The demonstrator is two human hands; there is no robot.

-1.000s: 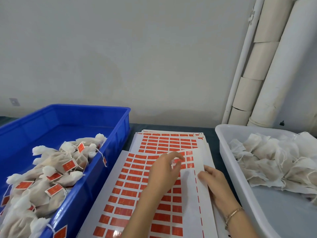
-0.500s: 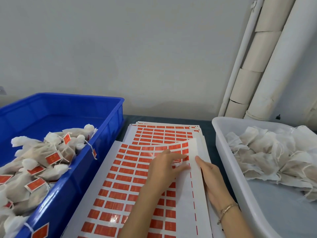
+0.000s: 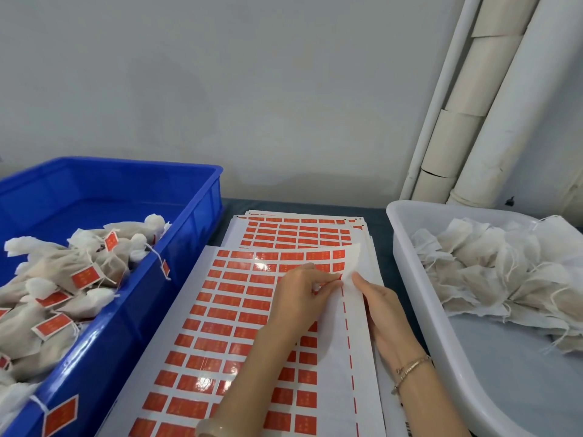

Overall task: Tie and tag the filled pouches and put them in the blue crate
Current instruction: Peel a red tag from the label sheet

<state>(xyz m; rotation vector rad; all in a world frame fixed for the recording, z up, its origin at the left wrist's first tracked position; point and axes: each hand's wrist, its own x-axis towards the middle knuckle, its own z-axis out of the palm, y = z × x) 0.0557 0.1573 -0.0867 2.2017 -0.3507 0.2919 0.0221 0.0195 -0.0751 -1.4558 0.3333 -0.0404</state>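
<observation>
L hand point(image 3: 303, 298) pinches red tag point(image 3: 337, 275) on sheet point(image 3: 202, 313), R hand point(image 3: 383, 313) flat beside.

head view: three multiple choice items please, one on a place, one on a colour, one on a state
1. Where do the tagged pouches lie? A cardboard box B blue crate C floor
2. What colour are the stickers on the sheet? A green B yellow C red
3. What does the left hand do? A pinches a sticker B lies flat C holds a pouch
B, tagged pouches sit within the blue walls; C, red rectangles cover the sheet; A, its fingertips close on one sticker at the peeled edge.
</observation>
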